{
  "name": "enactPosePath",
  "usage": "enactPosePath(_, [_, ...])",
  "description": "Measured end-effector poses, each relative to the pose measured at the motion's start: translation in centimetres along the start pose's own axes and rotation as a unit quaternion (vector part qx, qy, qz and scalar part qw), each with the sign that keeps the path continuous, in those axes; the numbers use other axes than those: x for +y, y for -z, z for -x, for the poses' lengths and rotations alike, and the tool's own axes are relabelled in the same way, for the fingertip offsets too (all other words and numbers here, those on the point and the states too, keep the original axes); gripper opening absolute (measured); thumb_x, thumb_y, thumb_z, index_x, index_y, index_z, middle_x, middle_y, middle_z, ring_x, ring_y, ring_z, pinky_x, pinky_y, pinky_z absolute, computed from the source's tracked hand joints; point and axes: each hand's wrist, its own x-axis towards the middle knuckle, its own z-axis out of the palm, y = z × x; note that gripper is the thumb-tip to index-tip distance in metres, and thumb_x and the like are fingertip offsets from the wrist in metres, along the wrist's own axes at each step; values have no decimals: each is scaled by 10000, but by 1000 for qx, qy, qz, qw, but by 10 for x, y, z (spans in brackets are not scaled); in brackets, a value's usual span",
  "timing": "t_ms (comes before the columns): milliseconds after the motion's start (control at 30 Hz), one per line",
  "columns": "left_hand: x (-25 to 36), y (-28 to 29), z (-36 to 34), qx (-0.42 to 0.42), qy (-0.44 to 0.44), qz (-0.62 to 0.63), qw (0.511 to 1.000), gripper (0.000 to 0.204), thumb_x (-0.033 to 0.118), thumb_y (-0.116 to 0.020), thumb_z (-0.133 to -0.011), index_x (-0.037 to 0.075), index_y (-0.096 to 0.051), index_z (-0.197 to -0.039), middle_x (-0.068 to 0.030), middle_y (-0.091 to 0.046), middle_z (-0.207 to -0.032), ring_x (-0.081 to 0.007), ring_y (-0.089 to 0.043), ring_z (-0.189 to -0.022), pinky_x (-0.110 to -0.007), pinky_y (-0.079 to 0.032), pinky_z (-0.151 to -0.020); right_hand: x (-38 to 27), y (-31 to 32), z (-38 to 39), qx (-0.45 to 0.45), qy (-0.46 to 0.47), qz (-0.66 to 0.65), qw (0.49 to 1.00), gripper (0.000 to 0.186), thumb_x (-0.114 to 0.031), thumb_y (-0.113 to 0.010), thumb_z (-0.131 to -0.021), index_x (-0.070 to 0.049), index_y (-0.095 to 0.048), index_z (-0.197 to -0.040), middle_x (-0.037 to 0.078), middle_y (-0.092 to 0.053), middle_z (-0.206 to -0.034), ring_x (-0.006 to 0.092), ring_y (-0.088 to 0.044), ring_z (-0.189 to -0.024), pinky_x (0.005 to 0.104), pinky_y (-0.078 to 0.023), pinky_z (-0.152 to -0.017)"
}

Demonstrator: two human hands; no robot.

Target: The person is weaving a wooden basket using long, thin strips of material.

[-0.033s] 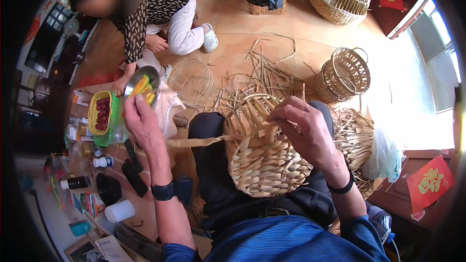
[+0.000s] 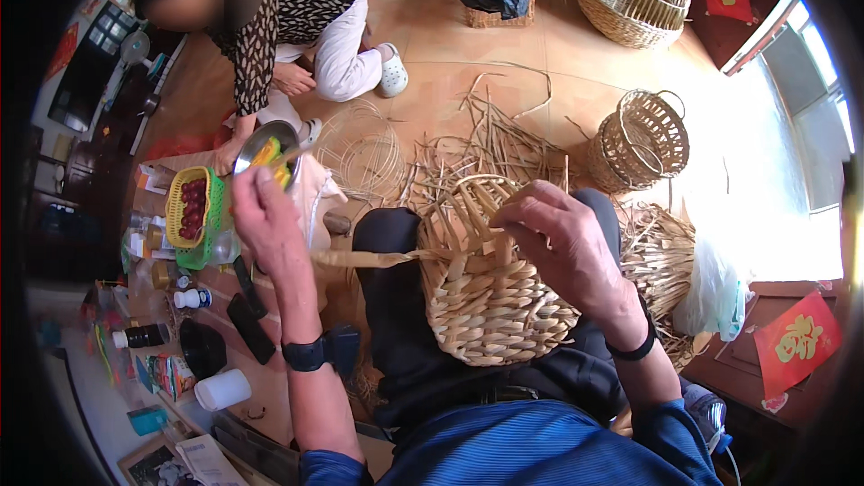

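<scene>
A half-woven basket (image 2: 495, 310) of pale plant strips rests on my lap, its bare upright stakes (image 2: 468, 202) bending inward at the top. From its left side a flat weaving strip (image 2: 369, 259) stretches to my left hand (image 2: 270, 220). That hand is closed on the strip, and a blurred end sticks up past the fingertips, in front of a metal bowl (image 2: 279, 135) with yellow-green pieces. On the basket's right, my right hand (image 2: 567, 238) has its fingers pinched at the top of a stake; the fingertips partly hide what they grip.
A person (image 2: 297, 22) leans in at the far left, one hand by the bowl. Loose strips (image 2: 486, 130), a wire-like round frame (image 2: 364, 157) and a finished basket (image 2: 641, 139) lie ahead. A cluttered table (image 2: 270, 387) with a yellow fruit basket (image 2: 187, 207) stands left.
My left hand has shifted slightly, and a strip end now shows above its fingers. The right hand stays at the basket's stakes.
</scene>
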Motion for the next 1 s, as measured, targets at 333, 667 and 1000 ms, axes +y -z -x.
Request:
enactPosePath(333, [93,-25,51,-6,-377,-150,914,143,137,-770,-1010,16,-709,-1057,-113,-670,-857,-304,-675,-822,-397,-552,-762,-1,-45,-46,-209,71,89,971,175,-124,-721,-919,-9,-690,-1048,199,-709,-922,400,-688,-961,496,-551,-834])
enactPosePath(667, [-6,2,129,-357,292,160,873,343,318,-729,-1066,-3,-736,-1186,-22,-752,-946,-82,-629,-734,-252,-471,-649,-2,-56,-71,-286,-28,52,956,175,-193,-760,-878,-36,-761,-956,181,-751,-863,375,-741,-865,445,-575,-788])
enactPosePath(1000, [-1,-23,122,-393,308,272,823,265,276,-741,-1050,14,-736,-1096,34,-674,-862,-56,-531,-696,-240,-407,-622,-16,-56,-57,-201,-54,63,976,125,-117,-713,-858,3,-726,-891,235,-722,-837,445,-716,-844,510,-565,-766])
